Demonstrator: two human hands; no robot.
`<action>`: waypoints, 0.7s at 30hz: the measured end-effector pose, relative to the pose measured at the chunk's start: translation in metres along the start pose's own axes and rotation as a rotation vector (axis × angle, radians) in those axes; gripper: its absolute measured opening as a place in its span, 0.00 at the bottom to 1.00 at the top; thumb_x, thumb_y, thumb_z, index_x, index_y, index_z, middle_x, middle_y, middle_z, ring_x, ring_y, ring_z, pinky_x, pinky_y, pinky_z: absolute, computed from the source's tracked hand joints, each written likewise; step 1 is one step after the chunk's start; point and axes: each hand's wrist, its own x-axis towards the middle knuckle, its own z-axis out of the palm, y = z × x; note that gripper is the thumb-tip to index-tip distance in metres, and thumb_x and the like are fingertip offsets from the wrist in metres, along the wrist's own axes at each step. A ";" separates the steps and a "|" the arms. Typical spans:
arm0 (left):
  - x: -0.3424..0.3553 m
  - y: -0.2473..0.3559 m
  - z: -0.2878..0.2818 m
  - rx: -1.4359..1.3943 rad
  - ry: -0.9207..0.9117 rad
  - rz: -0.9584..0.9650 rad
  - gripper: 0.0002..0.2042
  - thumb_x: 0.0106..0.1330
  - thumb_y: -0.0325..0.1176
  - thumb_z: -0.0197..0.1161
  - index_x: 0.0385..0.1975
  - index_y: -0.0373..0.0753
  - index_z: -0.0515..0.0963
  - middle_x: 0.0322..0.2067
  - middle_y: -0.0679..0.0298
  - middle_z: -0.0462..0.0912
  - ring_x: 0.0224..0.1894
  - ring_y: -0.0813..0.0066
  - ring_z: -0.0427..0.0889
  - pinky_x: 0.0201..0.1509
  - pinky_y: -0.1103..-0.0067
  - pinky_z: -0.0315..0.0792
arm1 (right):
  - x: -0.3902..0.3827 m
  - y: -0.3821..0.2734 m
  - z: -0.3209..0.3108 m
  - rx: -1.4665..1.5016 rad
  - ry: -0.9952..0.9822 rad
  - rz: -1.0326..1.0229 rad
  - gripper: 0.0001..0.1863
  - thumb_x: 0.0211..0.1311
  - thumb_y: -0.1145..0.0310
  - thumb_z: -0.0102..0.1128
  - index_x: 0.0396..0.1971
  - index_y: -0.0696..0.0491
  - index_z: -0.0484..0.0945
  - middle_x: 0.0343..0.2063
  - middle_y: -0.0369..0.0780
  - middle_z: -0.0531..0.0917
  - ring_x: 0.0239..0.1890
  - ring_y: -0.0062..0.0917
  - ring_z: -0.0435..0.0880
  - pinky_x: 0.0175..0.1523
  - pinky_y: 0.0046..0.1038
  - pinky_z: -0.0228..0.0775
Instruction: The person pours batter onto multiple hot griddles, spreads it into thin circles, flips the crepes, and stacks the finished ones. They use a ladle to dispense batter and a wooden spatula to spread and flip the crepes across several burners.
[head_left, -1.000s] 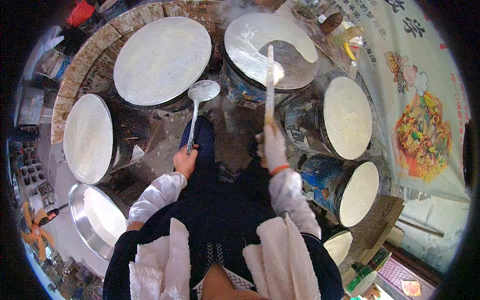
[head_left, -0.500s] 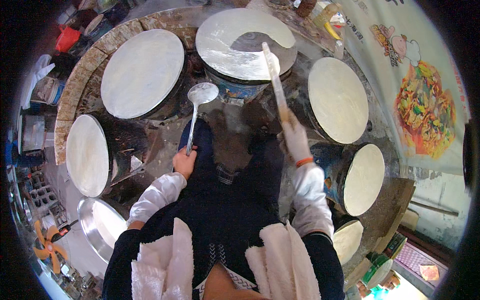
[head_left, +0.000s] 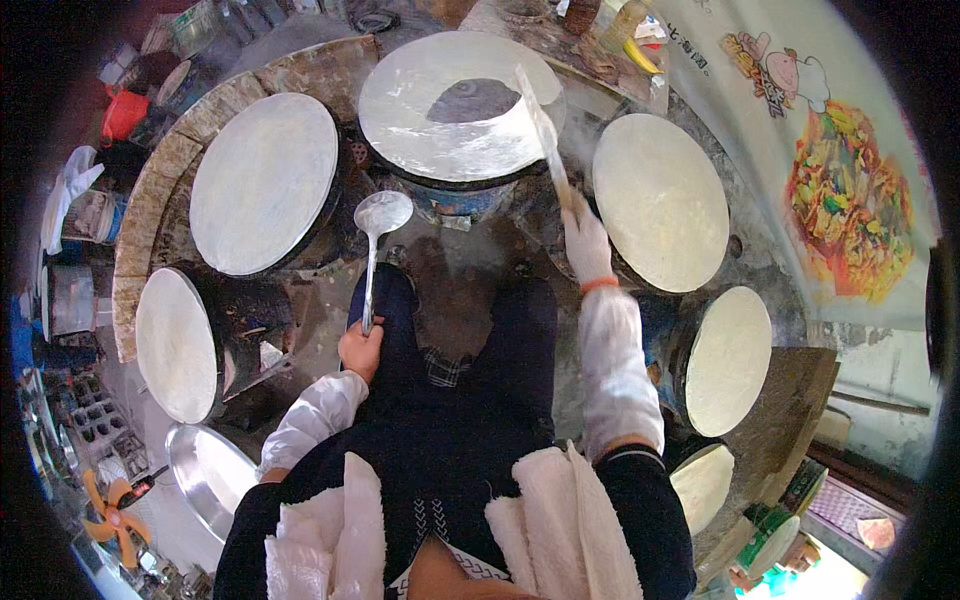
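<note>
Only the head view to go on here, so: the big change on the far middle griddle [head_left: 472, 101] is the dark bare part. A second ago it's a wide wedge running out to the right-hand rim; now it's a smallish oval in the middle with white batter [head_left: 405, 110] all the way round it. So I'd say the spreading is well along, just not finished, since that oval is still uncovered.

The flat stick [head_left: 543, 135] now lies over the right side of the griddle, tilted, with its tip toward the far rim. Right hand [head_left: 587, 245], looks gloved, has its grip closed round the near end of the stick, though I can't make out every finger.

Left hand [head_left: 361, 350] is basically doing what it was: grip wrapped snug round the end of the ladle [head_left: 384, 212] handle, bowl out ahead, just short of the griddle. Not much news there.

Neighbours look unchanged: the upper left round [head_left: 264, 185] and the right round [head_left: 661, 200] are pale all over, and the metal basin [head_left: 215, 480] sits down by the left elbow.
</note>
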 end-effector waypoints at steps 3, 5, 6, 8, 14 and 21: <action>0.001 0.001 0.002 -0.013 -0.004 -0.010 0.12 0.61 0.39 0.60 0.37 0.44 0.86 0.31 0.53 0.85 0.35 0.54 0.85 0.43 0.66 0.76 | 0.042 -0.054 -0.003 -0.362 -0.083 0.221 0.22 0.74 0.56 0.46 0.65 0.41 0.65 0.32 0.53 0.85 0.37 0.54 0.84 0.42 0.53 0.75; 0.001 0.000 0.001 -0.033 -0.008 -0.025 0.12 0.61 0.39 0.60 0.37 0.44 0.86 0.31 0.53 0.85 0.35 0.55 0.85 0.43 0.66 0.76 | 0.042 -0.049 0.015 -0.345 -0.021 0.153 0.25 0.73 0.57 0.46 0.68 0.38 0.62 0.32 0.52 0.85 0.36 0.52 0.84 0.41 0.52 0.76; -0.001 0.003 -0.001 -0.047 -0.010 -0.043 0.12 0.61 0.39 0.60 0.37 0.44 0.86 0.31 0.53 0.85 0.35 0.55 0.85 0.43 0.66 0.76 | 0.032 -0.059 0.018 -0.346 -0.010 0.162 0.26 0.73 0.57 0.46 0.70 0.37 0.60 0.32 0.52 0.85 0.36 0.51 0.85 0.42 0.51 0.77; -0.001 0.000 0.000 -0.072 0.000 -0.057 0.12 0.61 0.39 0.60 0.37 0.43 0.86 0.31 0.54 0.86 0.35 0.57 0.85 0.43 0.67 0.76 | 0.021 -0.060 0.026 -0.318 -0.039 0.240 0.30 0.73 0.57 0.47 0.72 0.34 0.54 0.32 0.54 0.84 0.35 0.50 0.85 0.41 0.50 0.77; 0.007 -0.012 0.003 -0.009 0.006 -0.038 0.12 0.61 0.40 0.60 0.38 0.44 0.87 0.31 0.56 0.87 0.36 0.60 0.86 0.44 0.69 0.76 | 0.096 -0.029 0.035 -0.150 0.169 0.186 0.21 0.70 0.61 0.47 0.60 0.48 0.71 0.35 0.57 0.84 0.40 0.55 0.82 0.45 0.52 0.73; 0.008 -0.011 -0.002 -0.054 -0.009 -0.074 0.11 0.61 0.41 0.61 0.37 0.45 0.86 0.29 0.56 0.85 0.33 0.57 0.85 0.41 0.66 0.76 | 0.080 -0.107 0.068 -0.060 -0.054 0.458 0.28 0.69 0.54 0.51 0.64 0.51 0.70 0.51 0.57 0.80 0.55 0.52 0.78 0.60 0.46 0.69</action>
